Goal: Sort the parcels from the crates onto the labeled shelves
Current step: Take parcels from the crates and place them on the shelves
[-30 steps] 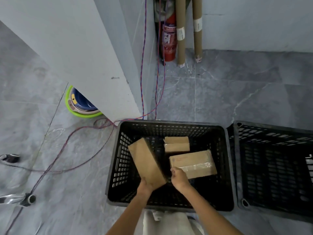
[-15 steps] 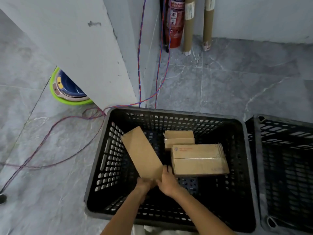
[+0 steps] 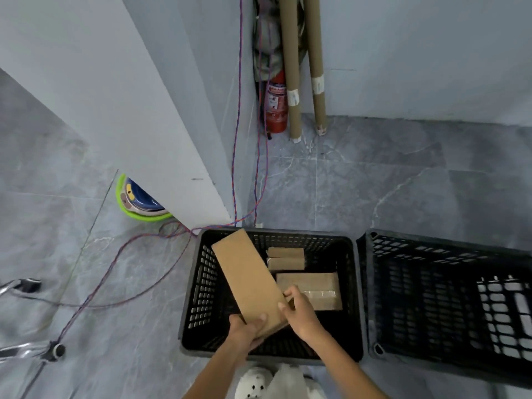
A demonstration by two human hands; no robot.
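1. Grey marbled floor (image 3: 374, 180) tiles meet a pale wall, and a corner pillar (image 3: 138, 116) juts toward the crates; no shelves are in sight, so by my reading the sorting target lies outside this view.
2. Two black slatted crates sit side by side on the floor: the left crate (image 3: 198, 286) directly below the person, within easy reach, and the right crate (image 3: 431, 298), whose visible part shows no parcels.
3. Two cardboard tubes (image 3: 290, 82) lean in the far corner beside one red fire extinguisher (image 3: 276, 108), parked out of the way.
4. Three parcels are countable. One long flat parcel (image 3: 247, 277) is tilted up over the left crate, probably being lifted clear for shelving.
5. A wider taped parcel (image 3: 313, 286) and a small parcel (image 3: 285, 258) lie on the crate bottom, awaiting their turn.
6. Left hand (image 3: 247, 331) is clamped on the long parcel's near end, thumb on top; right hand (image 3: 299, 312) presses its fingers against the near right edge, steadying it.
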